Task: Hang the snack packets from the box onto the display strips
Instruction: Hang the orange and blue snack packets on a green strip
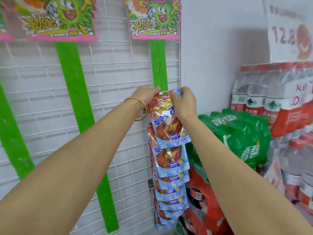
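1. While my right hand [183, 102] pinches the snack packet [169, 122] by its top edge, the packet hangs lengthwise down the right display strip [159, 65], just above the hung packets [171, 167].
2. My left hand [145, 95] touches the strip at the packet's top-left corner; I cannot tell what its fingers hold.
3. Both arms reach forward and slightly up.

Person, two arms in view.
- Left forearm [81, 150]: bare to the frame's edge.
- Left wrist: one thin, plain, gold-coloured bangle [135, 98], smooth and round, fitting loosely.
- Right forearm [228, 158]: bare.
- Left hand [145, 94] and right hand [183, 102]: bare.
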A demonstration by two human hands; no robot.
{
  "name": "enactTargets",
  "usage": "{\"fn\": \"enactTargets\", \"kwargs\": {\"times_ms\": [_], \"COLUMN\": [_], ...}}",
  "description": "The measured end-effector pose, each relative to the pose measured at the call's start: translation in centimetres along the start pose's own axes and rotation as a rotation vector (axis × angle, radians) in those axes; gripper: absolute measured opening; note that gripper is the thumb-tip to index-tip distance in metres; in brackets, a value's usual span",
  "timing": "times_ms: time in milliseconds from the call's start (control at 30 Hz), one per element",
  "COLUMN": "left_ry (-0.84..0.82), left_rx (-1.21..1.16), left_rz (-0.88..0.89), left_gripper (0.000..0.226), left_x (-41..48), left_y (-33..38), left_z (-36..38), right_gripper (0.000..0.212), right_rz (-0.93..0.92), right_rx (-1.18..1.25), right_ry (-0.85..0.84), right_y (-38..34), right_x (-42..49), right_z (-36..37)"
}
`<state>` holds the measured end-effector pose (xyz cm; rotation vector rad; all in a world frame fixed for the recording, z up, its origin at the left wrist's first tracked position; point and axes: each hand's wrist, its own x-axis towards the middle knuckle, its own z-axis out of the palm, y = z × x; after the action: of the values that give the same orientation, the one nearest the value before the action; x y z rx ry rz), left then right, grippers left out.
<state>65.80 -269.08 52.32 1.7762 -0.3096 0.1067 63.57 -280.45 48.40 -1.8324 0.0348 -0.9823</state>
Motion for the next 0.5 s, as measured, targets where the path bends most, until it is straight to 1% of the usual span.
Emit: {"fn": "enactTargets", "kwargs": {"times_ms": [100, 267, 367, 500], "left_ry": [-0.011, -0.016, 0.005, -0.01], "left_rx": [-0.034, -0.039, -0.035, -0.048], "left_rz": [-0.041, -0.07, -0.046, -0.035], "left_gripper": [0.024, 0.025, 0.024, 0.025], "left_x": [0.1, 0.2, 0.1, 0.0], "left_y": [-0.2, -0.3, -0.3, -0.6], "left_z": [-0.2, -0.3, -0.4, -0.3], "right_gripper": [0.015, 0.016, 0.019, 0.013], "right_rz": [0.001, 0.013, 0.026, 0.048], "right_rx": [-0.019, -0.022, -0.004, -0.009], "right_ry": [-0.022, -0.05, -0.072, -0.095], "right_y": [0.2, 0.2, 0.4, 1.0], "right_x": [-0.1, -0.6, -1.2, -1.9], "right_z": [0.2, 0.1, 0.0, 0.0]}}
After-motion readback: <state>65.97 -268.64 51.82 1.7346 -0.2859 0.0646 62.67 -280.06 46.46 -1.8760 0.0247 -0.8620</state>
